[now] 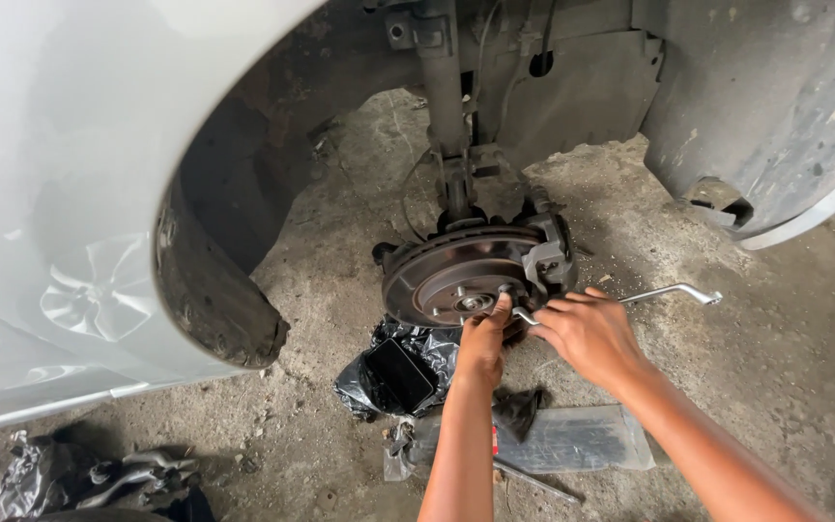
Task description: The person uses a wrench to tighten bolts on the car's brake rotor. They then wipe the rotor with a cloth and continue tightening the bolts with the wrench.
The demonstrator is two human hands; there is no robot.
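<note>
Black plastic bag [408, 372] holds a phone [400, 372]; left hand [485, 338] presses the brake disc [446, 275], right hand [587, 329] grips a wrench [669, 292].

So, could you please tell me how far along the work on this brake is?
Done: the wheel is off, leaving the brake disc bare under the wheel arch. In hand: the left hand presses on the hub while the right hand works a silver wrench at the caliper. Left: the caliper sits on the disc and nothing is refitted.
</note>
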